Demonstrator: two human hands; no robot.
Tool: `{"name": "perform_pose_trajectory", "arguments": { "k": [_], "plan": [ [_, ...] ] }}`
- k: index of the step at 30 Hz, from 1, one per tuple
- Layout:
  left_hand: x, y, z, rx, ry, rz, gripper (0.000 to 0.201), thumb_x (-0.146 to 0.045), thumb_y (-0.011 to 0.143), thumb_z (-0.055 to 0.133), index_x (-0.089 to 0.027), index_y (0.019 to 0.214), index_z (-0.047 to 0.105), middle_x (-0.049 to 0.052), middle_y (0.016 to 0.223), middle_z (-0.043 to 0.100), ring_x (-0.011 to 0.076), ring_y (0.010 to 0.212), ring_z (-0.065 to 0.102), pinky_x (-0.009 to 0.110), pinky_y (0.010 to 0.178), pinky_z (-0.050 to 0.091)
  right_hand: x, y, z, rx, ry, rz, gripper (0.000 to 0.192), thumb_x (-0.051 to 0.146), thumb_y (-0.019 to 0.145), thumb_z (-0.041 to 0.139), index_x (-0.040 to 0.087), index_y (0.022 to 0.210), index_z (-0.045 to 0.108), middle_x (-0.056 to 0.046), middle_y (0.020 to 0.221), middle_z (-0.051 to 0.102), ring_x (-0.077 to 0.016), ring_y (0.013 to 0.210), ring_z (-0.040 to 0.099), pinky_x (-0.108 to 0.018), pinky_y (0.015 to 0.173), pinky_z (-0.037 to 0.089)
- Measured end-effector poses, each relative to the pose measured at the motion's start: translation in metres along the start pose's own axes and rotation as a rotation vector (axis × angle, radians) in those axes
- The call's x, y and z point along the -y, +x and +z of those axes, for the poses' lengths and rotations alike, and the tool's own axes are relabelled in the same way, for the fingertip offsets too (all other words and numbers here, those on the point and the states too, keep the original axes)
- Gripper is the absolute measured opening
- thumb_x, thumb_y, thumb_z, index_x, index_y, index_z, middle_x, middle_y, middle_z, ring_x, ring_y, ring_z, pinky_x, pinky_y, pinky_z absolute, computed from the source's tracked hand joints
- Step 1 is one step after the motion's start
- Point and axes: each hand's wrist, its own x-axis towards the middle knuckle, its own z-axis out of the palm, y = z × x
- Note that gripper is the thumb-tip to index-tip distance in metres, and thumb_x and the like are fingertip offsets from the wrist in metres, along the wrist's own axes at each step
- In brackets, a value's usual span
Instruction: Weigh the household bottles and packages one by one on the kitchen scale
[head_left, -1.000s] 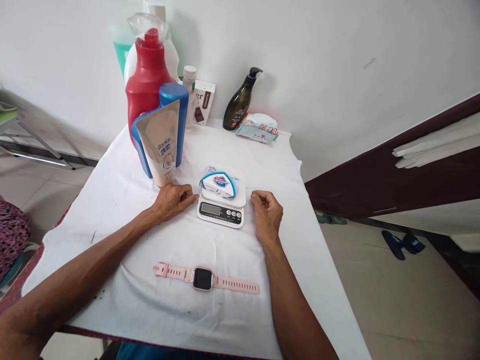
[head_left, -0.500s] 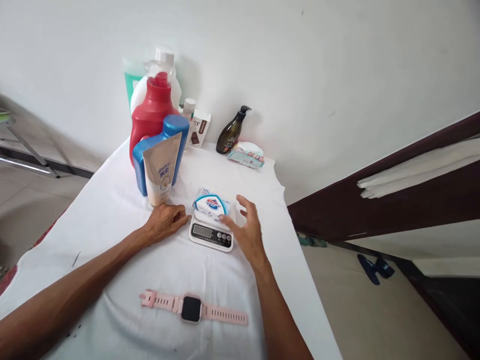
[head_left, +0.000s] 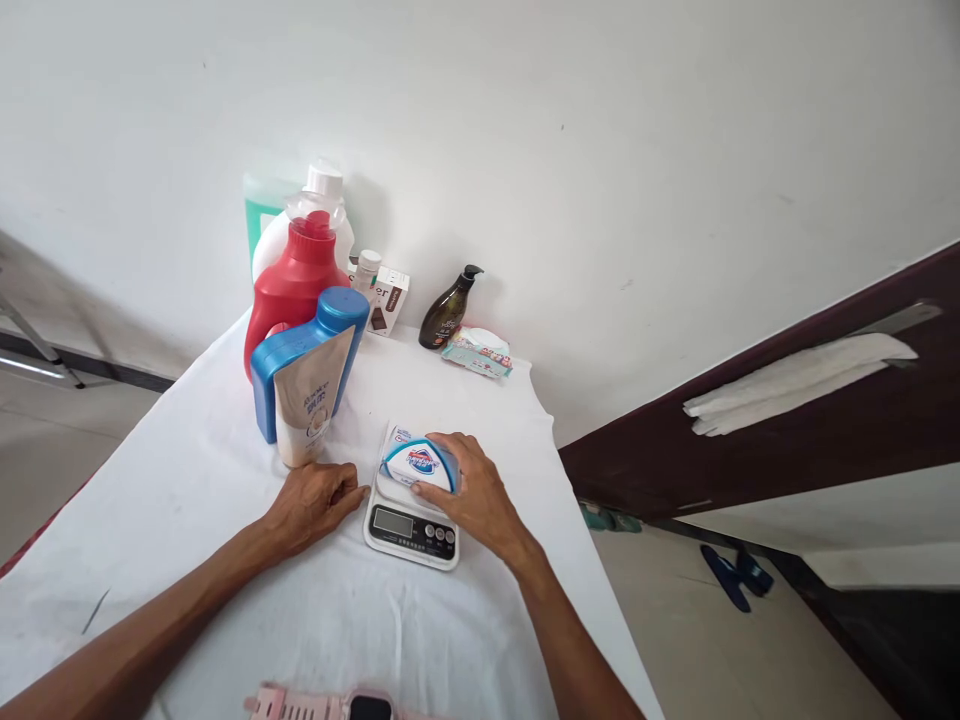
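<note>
A boxed bar of soap (head_left: 412, 462), white and blue, is on the platform of a small white kitchen scale (head_left: 411, 548). My right hand (head_left: 476, 495) grips the box at its right end, thumb on the near side and fingers over the far side. My left hand (head_left: 319, 502) rests on the cloth just left of the scale, its fingers curled in and the thumb pointing at the scale's edge. Whether anything is inside those curled fingers cannot be seen. The scale's grey display shows no readable figure.
Left of the scale stand a beige tube (head_left: 309, 410), a blue bottle (head_left: 341, 312), a red bottle (head_left: 289, 280) and a green-filled container (head_left: 259, 225). Behind are a dark pump bottle (head_left: 448, 312) and a wipes pack (head_left: 480, 352). A pink-strapped smartwatch (head_left: 369, 706) lies at the near edge.
My right hand has closed from an open pose onto the soap box. My left hand stays beside the scale. The view has tilted up, so everything sits lower and the watch is partly cut off.
</note>
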Motion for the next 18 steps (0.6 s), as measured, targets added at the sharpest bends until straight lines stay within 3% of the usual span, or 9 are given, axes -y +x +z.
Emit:
{"name": "perform_pose_trajectory", "arguments": {
  "k": [3,6,10,14,18],
  "plan": [
    [-0.001,0.000,0.001,-0.008,-0.006,-0.006,0.040,-0.044,0.098,0.050,-0.022,0.067,0.039,-0.003,0.056,0.048,0.0130,0.052,0.040,0.028,0.056,0.025,-0.026,0.036,-0.030,-0.157,0.023,0.037,0.058,0.056,0.074,0.085,0.030,0.124,0.072,-0.008,0.126,0.071,-0.0340,0.111,0.068,-0.054,0.098,0.056],
    [-0.003,0.001,0.001,-0.011,-0.005,-0.013,0.039,-0.043,0.098,0.050,-0.022,0.066,0.038,-0.003,0.055,0.048,0.0130,0.052,0.039,0.029,0.055,0.025,-0.063,0.100,-0.070,-0.402,-0.074,0.022,0.066,0.059,0.069,0.086,0.025,0.122,0.070,-0.013,0.129,0.068,-0.0353,0.116,0.062,-0.055,0.105,0.049],
    [-0.003,0.003,0.002,-0.017,-0.011,-0.009,0.040,-0.043,0.098,0.049,-0.022,0.066,0.038,-0.003,0.055,0.048,0.0127,0.051,0.038,0.029,0.054,0.025,-0.106,0.193,-0.105,-0.483,-0.161,0.165,0.062,0.043,0.067,0.084,0.021,0.123,0.067,-0.014,0.126,0.060,-0.0370,0.121,0.057,-0.056,0.111,0.043],
    [0.001,0.003,0.005,-0.015,-0.032,-0.009,0.040,-0.042,0.099,0.050,-0.022,0.066,0.038,-0.003,0.055,0.049,0.0121,0.050,0.037,0.029,0.053,0.026,-0.136,0.247,-0.099,-0.441,-0.182,0.261,0.054,0.037,0.066,0.082,0.020,0.116,0.068,-0.016,0.124,0.058,-0.0404,0.127,0.051,-0.059,0.114,0.038],
    [0.005,0.002,0.008,-0.024,-0.033,-0.011,0.041,-0.043,0.100,0.051,-0.022,0.067,0.040,-0.003,0.057,0.050,0.0116,0.051,0.037,0.028,0.053,0.027,-0.156,0.258,-0.084,-0.386,-0.176,0.273,0.052,0.043,0.071,0.079,0.021,0.118,0.068,-0.016,0.129,0.057,-0.0417,0.132,0.048,-0.062,0.116,0.036]
  ]
}}
